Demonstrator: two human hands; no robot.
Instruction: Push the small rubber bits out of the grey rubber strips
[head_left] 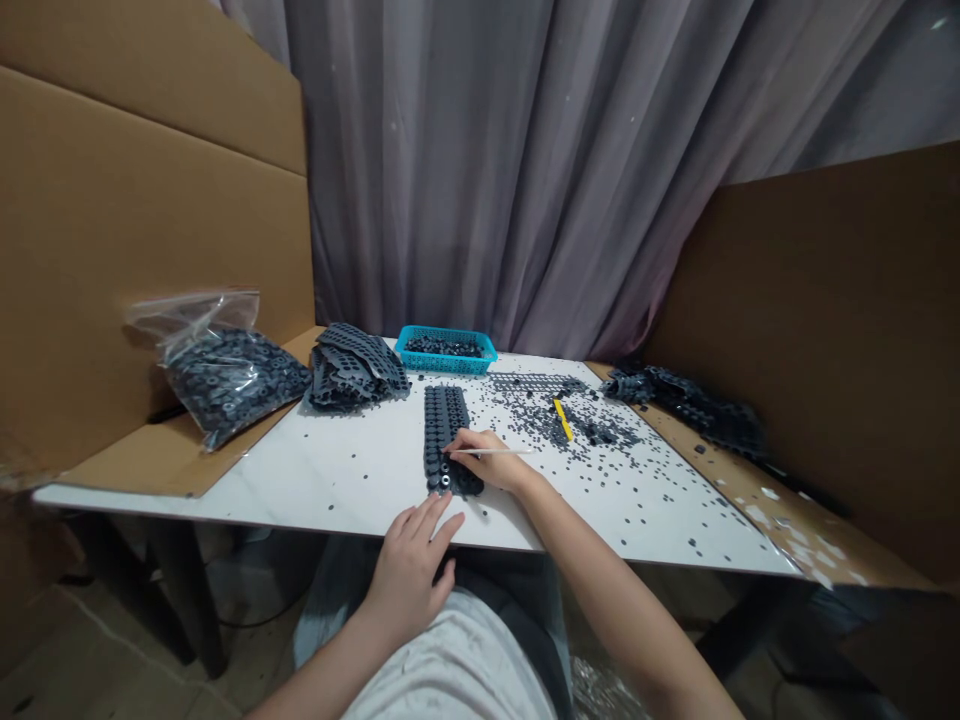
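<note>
A dark rubbery sheet [447, 410] with rows of round knobs lies lengthwise on the white table. My right hand [484, 460] is over its near half, fingers pinched round a thin white stick [499, 451] that points back to the right. The stick's tip end is hidden by my fingertips. Two knobs near the front edge, one a small ring [445, 481], show pale centres. At the sheet's near edge rests my left hand [420, 550], its fingers stretched out and apart, the fingertips at or beside the sheet. It holds nothing.
A turquoise basket [446, 362] of dark pieces stands at the back. Left of it are a stack of dark sheets [352, 370] and a clear bag [229, 385] of dark parts. Rightward lie scattered bits, a yellow strip [563, 420], and more dark sheets [690, 405]. Cardboard walls flank the table [300, 480].
</note>
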